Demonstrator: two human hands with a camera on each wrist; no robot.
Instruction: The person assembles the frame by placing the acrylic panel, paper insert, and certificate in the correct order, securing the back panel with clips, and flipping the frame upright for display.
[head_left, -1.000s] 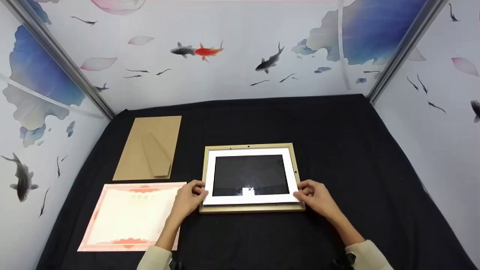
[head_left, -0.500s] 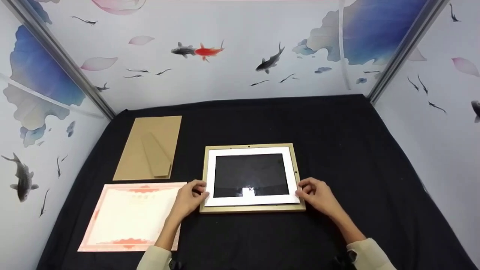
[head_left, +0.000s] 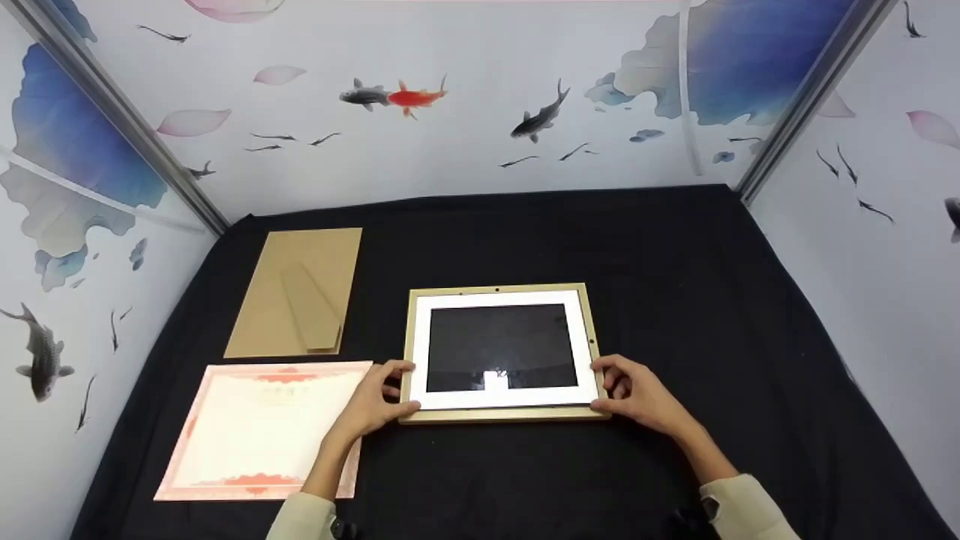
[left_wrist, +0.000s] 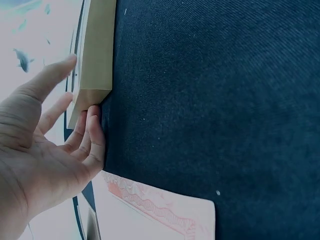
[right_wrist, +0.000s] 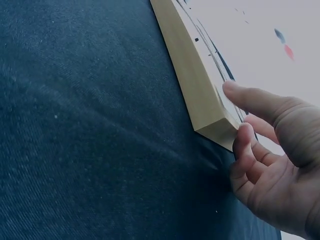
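Observation:
A gold picture frame (head_left: pixel 504 414) lies face down on the black cloth, with a white mat (head_left: pixel 491 400) inside it around a dark, glossy glass (head_left: pixel 499 345). At the frame's near left corner my left hand (head_left: pixel 369 405) rests its thumb and index fingertip on the mat's edge. My right hand (head_left: pixel 637 397) mirrors it at the near right corner. The left wrist view shows the other left fingers (left_wrist: pixel 80 135) fairly straight against the frame's outer side. In the right wrist view the right thumb (right_wrist: pixel 250 97) reaches over the frame's top, the lower fingers bent beside it.
A brown backing board (head_left: pixel 259 300) with a folded easel leg lies at the far left. Nearer, a white certificate (head_left: pixel 247 431) with a red-pink border sits partly under my left forearm. White printed walls (head_left: pixel 465 165) enclose the back and sides.
The mat's near edge has settled down into the frame. Both thumbs have moved nearer to me, onto the near corners, and spread from the index fingers.

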